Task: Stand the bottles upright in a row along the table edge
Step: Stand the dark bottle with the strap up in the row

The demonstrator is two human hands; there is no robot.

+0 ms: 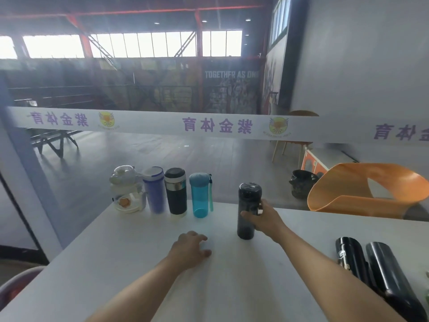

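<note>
White table [139,263] by a glass wall [209,154] overlooking a hall.

Upright bottles: we count five, four in the far-edge row [162,190] and one black bottle [248,211] apart.
Lying bottles: we count two [371,270].
Hands: we see two.

Far edge of table [301,219] right of teal bottle [200,196] unobstructed; four upright bottles block left stretch; two black bottles [376,273] lying down obstruct near right
</note>
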